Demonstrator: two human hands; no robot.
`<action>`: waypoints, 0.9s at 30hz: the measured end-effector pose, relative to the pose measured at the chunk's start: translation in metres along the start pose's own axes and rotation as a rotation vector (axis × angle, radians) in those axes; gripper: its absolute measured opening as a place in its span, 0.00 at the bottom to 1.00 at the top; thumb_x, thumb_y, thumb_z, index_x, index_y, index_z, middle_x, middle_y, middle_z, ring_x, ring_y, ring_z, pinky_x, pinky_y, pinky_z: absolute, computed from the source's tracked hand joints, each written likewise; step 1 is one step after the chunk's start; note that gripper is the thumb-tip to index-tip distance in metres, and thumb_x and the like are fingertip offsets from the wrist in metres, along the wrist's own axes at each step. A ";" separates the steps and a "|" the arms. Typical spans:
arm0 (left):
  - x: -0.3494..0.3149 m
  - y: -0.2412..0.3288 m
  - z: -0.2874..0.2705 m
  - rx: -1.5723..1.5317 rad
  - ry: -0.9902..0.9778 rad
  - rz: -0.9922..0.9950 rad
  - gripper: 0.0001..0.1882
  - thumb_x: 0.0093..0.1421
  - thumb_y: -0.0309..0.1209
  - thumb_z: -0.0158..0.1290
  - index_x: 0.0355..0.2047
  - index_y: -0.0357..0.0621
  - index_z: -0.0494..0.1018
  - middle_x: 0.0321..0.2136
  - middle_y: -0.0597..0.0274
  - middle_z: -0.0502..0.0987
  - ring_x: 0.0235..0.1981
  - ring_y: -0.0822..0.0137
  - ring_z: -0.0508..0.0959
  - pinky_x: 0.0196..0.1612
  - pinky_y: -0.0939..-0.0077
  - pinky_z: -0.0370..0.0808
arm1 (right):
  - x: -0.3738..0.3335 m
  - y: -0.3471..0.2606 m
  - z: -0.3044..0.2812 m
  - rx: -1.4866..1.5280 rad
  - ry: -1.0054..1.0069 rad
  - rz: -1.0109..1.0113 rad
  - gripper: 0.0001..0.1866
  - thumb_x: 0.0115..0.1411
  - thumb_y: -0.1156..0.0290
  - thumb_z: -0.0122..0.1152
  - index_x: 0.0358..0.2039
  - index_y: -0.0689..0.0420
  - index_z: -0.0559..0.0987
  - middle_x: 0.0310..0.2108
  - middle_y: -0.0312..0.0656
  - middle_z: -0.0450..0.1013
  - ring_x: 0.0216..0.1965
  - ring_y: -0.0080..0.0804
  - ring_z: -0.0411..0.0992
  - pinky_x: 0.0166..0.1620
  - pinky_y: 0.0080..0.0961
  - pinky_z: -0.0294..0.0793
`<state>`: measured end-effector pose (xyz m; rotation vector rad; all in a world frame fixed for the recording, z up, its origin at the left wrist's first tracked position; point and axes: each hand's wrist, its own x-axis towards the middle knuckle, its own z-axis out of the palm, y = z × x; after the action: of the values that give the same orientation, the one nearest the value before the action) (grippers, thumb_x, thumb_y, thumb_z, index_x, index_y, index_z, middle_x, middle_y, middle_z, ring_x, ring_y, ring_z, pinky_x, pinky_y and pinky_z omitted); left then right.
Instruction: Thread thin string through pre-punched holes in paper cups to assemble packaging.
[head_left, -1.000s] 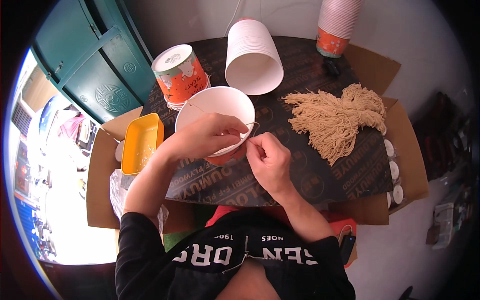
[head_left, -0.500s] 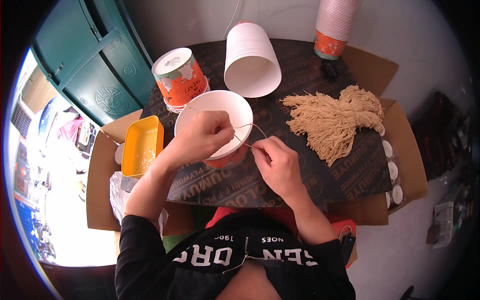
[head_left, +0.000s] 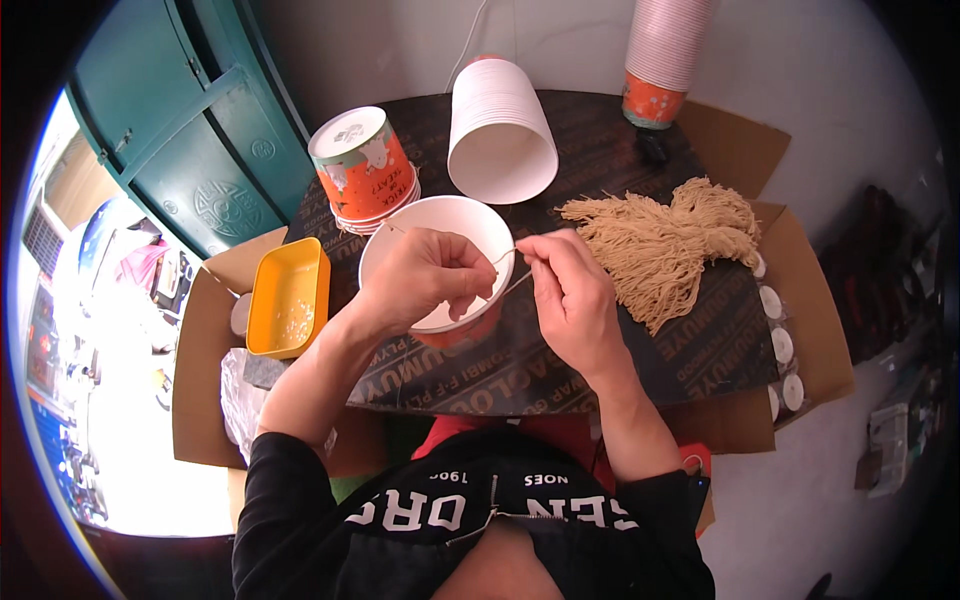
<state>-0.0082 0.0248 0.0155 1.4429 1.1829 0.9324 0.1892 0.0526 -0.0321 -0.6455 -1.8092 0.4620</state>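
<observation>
A paper bucket (head_left: 455, 210), white inside and orange outside, stands upright at the near middle of the table. Over its mouth, my left hand (head_left: 422, 278) is closed in a pinch on a thin tan string. My right hand (head_left: 572, 290) pinches the same string (head_left: 519, 283) just beyond the bucket's right rim. A short stretch of it runs between my fingertips, and one strand hangs by the right hand. To the right of that hand lies a large bundle of tan strings (head_left: 665, 245). Whether the string passes through the bucket wall is hidden.
A yellow tray (head_left: 322, 285) with small white bits sits at left. Behind stand upside-down orange buckets (head_left: 365, 185) and a white nested stack (head_left: 500, 120) on its side; a tall stack (head_left: 668, 60) rises far right. Cardboard boxes (head_left: 815, 350) flank the dark table (head_left: 480, 385).
My right hand has risen and moved slightly right, its fingers now at the bucket's rim. The left hand has shifted a little right and down. The string's loop between them looks smaller.
</observation>
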 end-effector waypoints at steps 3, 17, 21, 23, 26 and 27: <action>0.000 0.001 0.003 -0.006 -0.001 -0.015 0.04 0.55 0.22 0.59 0.27 0.31 0.78 0.21 0.61 0.78 0.21 0.75 0.75 0.25 0.83 0.71 | 0.017 -0.006 -0.003 0.075 -0.032 -0.129 0.09 0.60 0.85 0.54 0.42 0.66 0.75 0.37 0.50 0.71 0.37 0.49 0.75 0.39 0.37 0.75; 0.003 -0.009 -0.002 -0.035 -0.124 0.039 0.06 0.62 0.23 0.56 0.33 0.30 0.75 0.24 0.61 0.77 0.23 0.75 0.75 0.28 0.82 0.72 | 0.035 -0.008 -0.010 -0.131 -0.064 -0.281 0.07 0.54 0.83 0.61 0.35 0.63 0.77 0.47 0.46 0.73 0.46 0.44 0.70 0.47 0.36 0.72; 0.003 -0.008 -0.002 -0.069 -0.136 0.022 0.05 0.63 0.22 0.55 0.33 0.30 0.73 0.24 0.61 0.76 0.23 0.75 0.74 0.28 0.83 0.71 | 0.015 0.000 -0.008 -0.059 -0.207 -0.128 0.05 0.54 0.82 0.62 0.31 0.62 0.77 0.42 0.45 0.72 0.44 0.45 0.70 0.46 0.35 0.72; 0.003 -0.008 -0.001 -0.076 -0.136 0.025 0.04 0.63 0.22 0.55 0.33 0.30 0.73 0.25 0.61 0.76 0.23 0.75 0.74 0.28 0.83 0.72 | 0.010 -0.001 -0.005 -0.015 -0.225 -0.076 0.05 0.53 0.82 0.63 0.31 0.62 0.77 0.42 0.44 0.72 0.44 0.44 0.69 0.45 0.35 0.71; 0.004 -0.007 -0.001 -0.055 -0.129 0.016 0.04 0.63 0.21 0.55 0.34 0.30 0.73 0.25 0.60 0.76 0.23 0.75 0.75 0.28 0.83 0.72 | 0.010 0.000 -0.001 -0.012 -0.209 -0.095 0.06 0.52 0.83 0.63 0.30 0.62 0.76 0.40 0.44 0.72 0.42 0.44 0.69 0.43 0.35 0.71; 0.004 -0.007 -0.002 -0.057 -0.140 0.018 0.04 0.63 0.21 0.55 0.34 0.31 0.73 0.25 0.60 0.76 0.23 0.75 0.75 0.28 0.82 0.72 | 0.010 0.000 0.000 -0.008 -0.209 -0.088 0.06 0.51 0.83 0.63 0.30 0.62 0.76 0.39 0.43 0.72 0.41 0.43 0.69 0.42 0.35 0.71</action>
<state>-0.0101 0.0296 0.0086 1.4509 1.0346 0.8560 0.1867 0.0590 -0.0248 -0.5363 -2.0293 0.4769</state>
